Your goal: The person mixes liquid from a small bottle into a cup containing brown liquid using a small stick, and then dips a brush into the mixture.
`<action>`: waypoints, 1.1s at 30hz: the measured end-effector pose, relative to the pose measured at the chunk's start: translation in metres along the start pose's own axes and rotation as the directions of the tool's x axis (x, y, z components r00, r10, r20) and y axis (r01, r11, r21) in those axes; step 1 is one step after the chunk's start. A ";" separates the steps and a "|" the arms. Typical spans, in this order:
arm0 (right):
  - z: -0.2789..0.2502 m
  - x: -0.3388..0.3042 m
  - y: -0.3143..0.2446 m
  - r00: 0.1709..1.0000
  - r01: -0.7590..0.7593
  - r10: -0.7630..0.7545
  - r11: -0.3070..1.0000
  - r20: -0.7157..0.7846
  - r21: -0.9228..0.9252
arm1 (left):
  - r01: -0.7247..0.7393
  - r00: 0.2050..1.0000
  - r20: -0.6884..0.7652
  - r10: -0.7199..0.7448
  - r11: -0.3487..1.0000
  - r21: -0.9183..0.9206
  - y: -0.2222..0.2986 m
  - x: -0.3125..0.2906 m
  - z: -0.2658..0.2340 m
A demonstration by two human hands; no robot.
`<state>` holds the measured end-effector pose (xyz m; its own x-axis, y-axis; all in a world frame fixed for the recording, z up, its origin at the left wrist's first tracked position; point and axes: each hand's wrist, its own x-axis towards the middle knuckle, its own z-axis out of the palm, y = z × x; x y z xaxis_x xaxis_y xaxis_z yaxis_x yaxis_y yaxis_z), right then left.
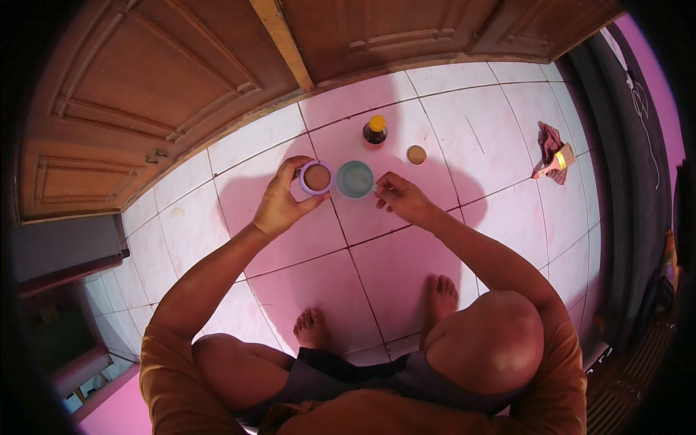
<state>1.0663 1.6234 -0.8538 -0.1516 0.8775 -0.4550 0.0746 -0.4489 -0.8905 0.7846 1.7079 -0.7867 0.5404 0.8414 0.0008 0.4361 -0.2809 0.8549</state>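
My left hand is wrapped round a small purple-rimmed cup with something brown inside. Just to its right is a pale blue-green cup, with what looks like a little clear liquid or just its bare bottom showing. The fingers of my right hand pinch that cup's handle on its right side. Beyond the two cups stands a bottle of dark liquid with a yellow cap. A small round container with a tan top rests on the floor beyond my right hand.
A paintbrush lies on a crumpled dark red cloth off to the right. Brown wooden doors line the far side of the white tiled floor. My bare feet are near me, below the cups.
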 end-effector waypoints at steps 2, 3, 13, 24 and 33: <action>-0.001 -0.001 0.000 1.000 -0.001 0.001 1.000 -0.003 -0.009 | 0.000 1.000 0.007 0.000 1.000 -0.013 0.002 0.002 0.002; -0.001 -0.001 0.001 1.000 -0.001 0.001 1.000 -0.004 -0.019 | -0.009 1.000 0.012 0.009 1.000 -0.018 0.002 0.003 0.003; 0.001 -0.001 -0.005 1.000 -0.001 0.001 1.000 -0.004 -0.031 | -0.089 0.996 -0.001 0.089 0.996 0.011 0.011 0.008 0.007; 0.000 0.001 -0.005 1.000 0.026 -0.026 0.999 -0.014 -0.035 | -0.116 0.993 -0.003 0.116 0.993 0.024 0.010 0.009 0.007; -0.004 0.003 0.003 1.000 -0.017 0.017 1.000 -0.022 0.002 | -0.031 0.999 0.007 0.032 0.994 -0.101 0.006 0.007 0.009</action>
<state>1.0701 1.6255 -0.8575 -0.1283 0.8731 -0.4703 0.0751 -0.4643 -0.8825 0.7975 1.7075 -0.7867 0.5590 0.8288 0.0243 0.3439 -0.2584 0.9027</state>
